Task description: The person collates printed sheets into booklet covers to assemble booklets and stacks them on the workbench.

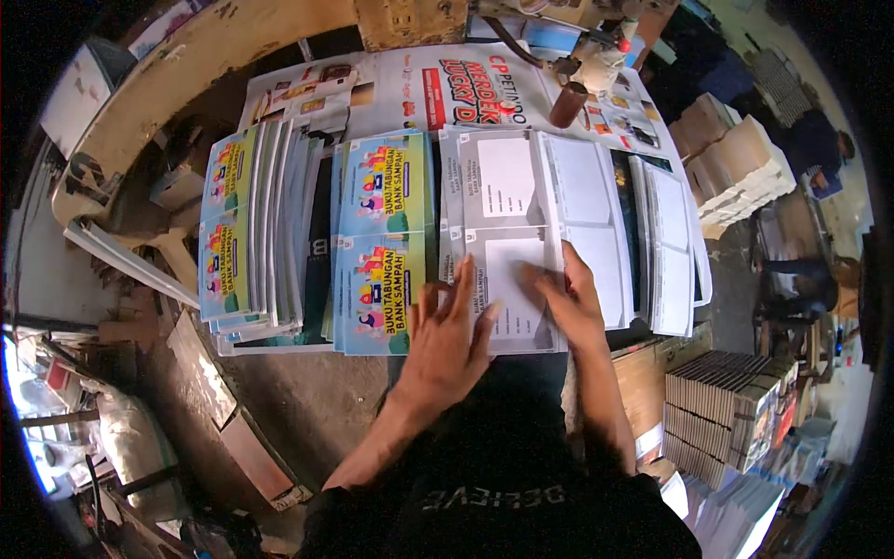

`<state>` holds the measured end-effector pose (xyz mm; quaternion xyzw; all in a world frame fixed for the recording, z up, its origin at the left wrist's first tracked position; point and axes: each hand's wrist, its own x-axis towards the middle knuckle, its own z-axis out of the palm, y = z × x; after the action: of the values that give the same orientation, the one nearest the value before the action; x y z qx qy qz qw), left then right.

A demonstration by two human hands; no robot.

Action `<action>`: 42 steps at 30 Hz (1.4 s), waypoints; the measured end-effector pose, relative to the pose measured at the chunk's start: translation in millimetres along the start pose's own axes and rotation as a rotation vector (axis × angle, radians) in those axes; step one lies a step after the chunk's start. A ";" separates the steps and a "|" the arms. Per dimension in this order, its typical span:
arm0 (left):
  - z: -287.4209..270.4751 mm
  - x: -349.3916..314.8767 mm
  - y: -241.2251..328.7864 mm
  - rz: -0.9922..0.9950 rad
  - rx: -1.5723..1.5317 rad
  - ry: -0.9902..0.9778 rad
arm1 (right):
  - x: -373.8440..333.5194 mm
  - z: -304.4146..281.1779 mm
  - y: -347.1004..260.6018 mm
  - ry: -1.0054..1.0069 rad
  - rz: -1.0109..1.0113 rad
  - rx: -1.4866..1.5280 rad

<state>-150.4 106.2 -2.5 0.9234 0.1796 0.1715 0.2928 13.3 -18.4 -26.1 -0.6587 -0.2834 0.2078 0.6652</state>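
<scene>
My left hand [452, 340] lies flat, fingers spread, on the near edge of a grey and white printed sheet [507, 200] at the table's middle. My right hand [570, 298] presses fingers down on the same sheet, just to the right. Left of them lies a stack of blue and green illustrated booklet covers [380, 238]. A fanned pile of the same covers [237, 233] sits further left. Overlapping white sheets [652, 242] lie to the right.
A large printed poster [466, 88] covers the table's far part, with a brown cylinder [568, 104] and machine parts on it. Stacks of booklets [736, 410] stand low at the right, cardboard bundles [736, 168] beyond. Another person [819, 149] is at the far right.
</scene>
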 end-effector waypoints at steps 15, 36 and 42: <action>-84.6 -27.0 -87.6 -0.017 -0.295 -0.211 | 5.8 5.8 -14.8 -0.016 0.146 -0.153; -75.0 -15.6 -102.7 -0.418 -0.485 0.238 | -8.7 140.7 -10.9 -0.163 0.012 0.157; -163.9 -13.4 -249.2 -0.386 -0.233 0.477 | -12.1 113.5 -40.4 -0.252 -0.103 0.246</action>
<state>-289.0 369.4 -29.3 0.7664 0.3940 0.3438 0.3730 -73.6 58.0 9.7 -0.5259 -0.3704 0.2876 0.7096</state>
